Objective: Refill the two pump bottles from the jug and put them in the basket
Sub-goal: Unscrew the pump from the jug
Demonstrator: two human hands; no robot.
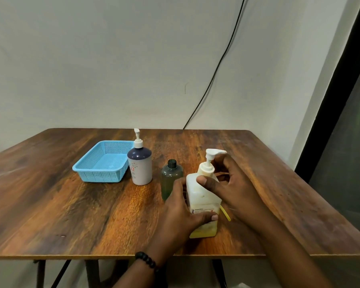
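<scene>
A: Beaded black bracelet [147,260] on our left wrist sits nearest the lens. Left hand [182,208] wraps the body of the square translucent pump bottle w/ yellow liquid [203,201], upright, long axis vertical, near the front edge.

B: Right hand [230,181]?

A: Curled around the neck by the white pump head [213,154], thumb in front; we judge it's gripping the collar to unscrew. It's the nearer hand to the cap.

B: Other items?

A: Uncapped smoky-green bottle [170,177] just behind-left, then the navy-and-white pump bottle [139,165], touching or just beside the pale blue mesh basket [104,165].

B: Setting?

A: Worn wooden table [71,204], off-white backdrop, black cable [216,69].
</scene>
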